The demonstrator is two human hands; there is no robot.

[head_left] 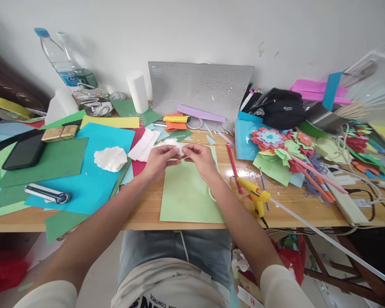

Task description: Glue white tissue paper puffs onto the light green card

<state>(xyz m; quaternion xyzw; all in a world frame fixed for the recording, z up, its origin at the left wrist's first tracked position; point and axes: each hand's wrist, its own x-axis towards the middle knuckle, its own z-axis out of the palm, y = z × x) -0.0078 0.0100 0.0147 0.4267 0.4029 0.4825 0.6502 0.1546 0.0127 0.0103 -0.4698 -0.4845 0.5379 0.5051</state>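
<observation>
My left hand [161, 161] and my right hand [199, 159] meet over the far edge of a light green paper sheet [189, 192]. Thumbs and forefingers of both pinch a small white piece [180, 147] that looks like tissue paper. More white tissue [170, 142] lies just behind the fingers. A folded pale pink-white tissue [144, 145] is left of my left hand. Farther left, a crumpled white tissue [110, 159] rests on blue paper [93, 188]. Under my right wrist, a pale roll of tape [211, 194] shows only in part.
A yellow hot glue gun [255, 194] with a long glue stick lies at the right. Behind it are paper flowers [271, 139]. A grey cutting mat [200, 92] leans on the wall, a yellow cutter [177, 119] before it. A stapler [48, 193] and phone [25, 149] lie left.
</observation>
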